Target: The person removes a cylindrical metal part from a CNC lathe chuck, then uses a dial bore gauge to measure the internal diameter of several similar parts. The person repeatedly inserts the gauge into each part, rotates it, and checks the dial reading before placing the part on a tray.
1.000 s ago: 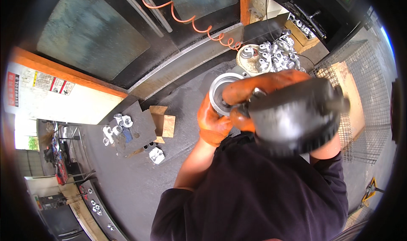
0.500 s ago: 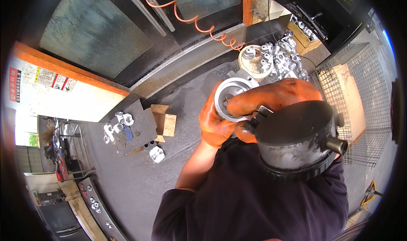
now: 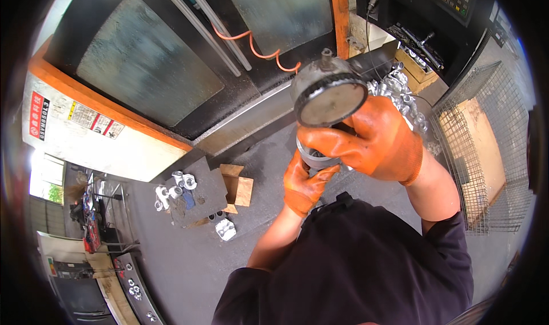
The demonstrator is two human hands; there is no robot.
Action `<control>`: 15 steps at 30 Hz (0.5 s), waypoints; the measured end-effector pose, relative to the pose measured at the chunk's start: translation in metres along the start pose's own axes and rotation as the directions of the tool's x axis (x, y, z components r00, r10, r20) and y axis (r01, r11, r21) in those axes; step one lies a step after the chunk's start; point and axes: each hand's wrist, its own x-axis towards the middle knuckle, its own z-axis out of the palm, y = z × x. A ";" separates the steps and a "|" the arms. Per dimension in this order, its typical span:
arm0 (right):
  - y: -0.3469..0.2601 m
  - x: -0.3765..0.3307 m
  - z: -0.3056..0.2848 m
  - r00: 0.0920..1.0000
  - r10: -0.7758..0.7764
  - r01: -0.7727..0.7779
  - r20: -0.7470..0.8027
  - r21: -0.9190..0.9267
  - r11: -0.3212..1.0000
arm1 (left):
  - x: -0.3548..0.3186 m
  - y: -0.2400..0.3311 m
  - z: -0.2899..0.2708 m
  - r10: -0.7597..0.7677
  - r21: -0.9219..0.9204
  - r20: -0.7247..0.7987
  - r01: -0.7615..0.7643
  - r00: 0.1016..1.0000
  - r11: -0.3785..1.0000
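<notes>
Both my hands wear orange rubber gloves and are close together in front of my chest. My left hand (image 3: 302, 182) is wrapped round a silver metal casting (image 3: 318, 160) with a round bored opening, its thumb against the ring. Above it, my right hand (image 3: 380, 139) grips a round dial gauge (image 3: 331, 102) with a black knurled bezel and a stub on its rim. The gauge's round face is turned toward me, though its markings are too blurred to read. My right fingers and the gauge hide part of the casting and the gauge's lower end.
Ahead stands a machine with dark windowed doors (image 3: 148, 62) and a coiled orange hose (image 3: 265, 54). Silver castings (image 3: 394, 88) are heaped behind my right hand. A wire mesh cage (image 3: 503, 136) is at right. Left are a low plate with castings (image 3: 209, 182) and a cardboard box (image 3: 243, 190).
My right hand has lifted and turned the dial gauge, from beside the casting at my chest to above it, face toward me. My left hand and casting sit slightly lower in view.
</notes>
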 end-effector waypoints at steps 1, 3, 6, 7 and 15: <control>0.006 -0.004 0.006 1.000 -0.004 0.004 -0.008 -0.001 1.000 | 0.002 0.002 0.001 -0.027 0.021 -0.008 0.027 1.000 0.999; 0.016 -0.011 0.016 1.000 -0.007 0.007 -0.017 -0.007 1.000 | 0.003 0.005 0.004 -0.015 0.013 -0.009 0.015 1.000 1.000; 0.012 -0.008 0.010 0.997 0.061 -0.065 0.053 0.071 0.995 | 0.002 0.011 0.007 -0.057 -0.059 -0.002 0.056 0.998 0.997; 0.010 -0.003 0.006 0.996 0.067 -0.071 0.060 0.063 0.995 | 0.003 0.012 0.008 -0.059 -0.052 -0.003 0.058 0.998 0.997; 0.006 0.013 -0.017 0.973 0.090 -0.075 0.212 -0.078 0.994 | 0.000 0.010 0.003 -0.004 -0.007 0.044 0.005 0.999 1.000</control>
